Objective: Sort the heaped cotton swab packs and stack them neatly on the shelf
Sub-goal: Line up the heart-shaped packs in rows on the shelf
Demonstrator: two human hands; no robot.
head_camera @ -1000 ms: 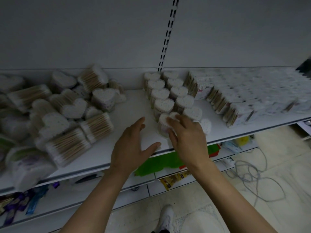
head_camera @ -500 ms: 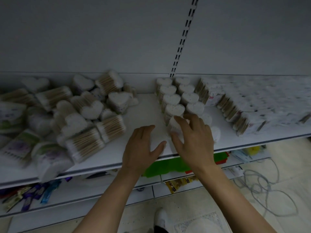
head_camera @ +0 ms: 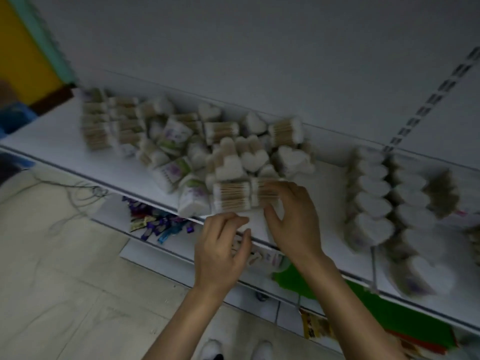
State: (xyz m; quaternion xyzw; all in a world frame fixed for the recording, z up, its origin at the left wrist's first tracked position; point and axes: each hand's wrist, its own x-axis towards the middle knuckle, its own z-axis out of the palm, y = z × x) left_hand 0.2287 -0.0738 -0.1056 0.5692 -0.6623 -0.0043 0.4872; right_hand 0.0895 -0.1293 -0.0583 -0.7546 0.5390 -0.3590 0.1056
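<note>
— What's in the heap [head_camera: 228, 157]?
— Cotton-white heart ends and pale wooden sticks under glossy film, on the shelf [head_camera: 65, 141] at eleven o'clock from the hands. There are neat rows [head_camera: 371, 193] at three.
— And the hands?
— The right hand [head_camera: 291, 219] curls round a side-lying pack [head_camera: 259, 189]. The left hand [head_camera: 223, 245] has bent fingers, but I can't tell its grip.

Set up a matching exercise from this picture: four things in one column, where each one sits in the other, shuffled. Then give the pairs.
Things
1. heap of packs
2. rows of heart packs
3. purple wrappers
4. green panel

Places
A. on the lower shelf, left of the left hand
B. on the shelf, right of the right hand
C. under the shelf, behind the right forearm
D. on the shelf, behind and left of both hands

Pairs: 1-D, 2-B, 3-A, 4-C
</note>
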